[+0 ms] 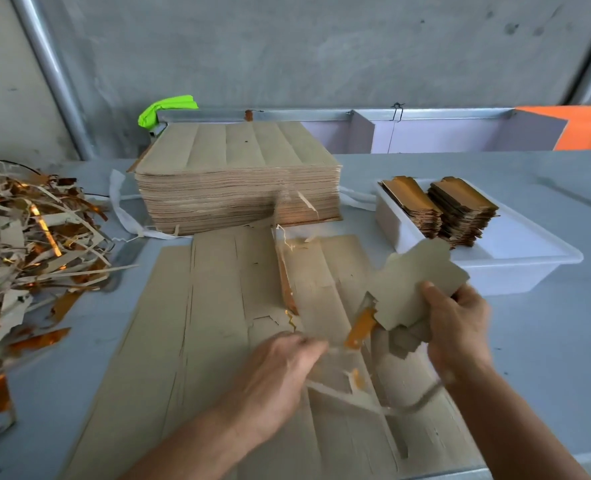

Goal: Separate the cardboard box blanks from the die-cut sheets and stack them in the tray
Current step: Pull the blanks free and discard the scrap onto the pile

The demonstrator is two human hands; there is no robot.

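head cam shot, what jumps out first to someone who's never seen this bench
The tall stack of die-cut sheets at the back centre of the table, with one sheet spread flat in front of it. The right hand grips a bunch of cardboard blanks above that sheet, near the white tray holding two stacks. A tangled scrap pile with orange foil sits far left.

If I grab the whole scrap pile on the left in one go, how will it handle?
The scrap pile is loose, tangled strips, so it probably feels light and springy and compresses in a hand. Strips stick out at all angles; some would likely snag or drop off. The shiny orange foil faces may be a bit slippery.
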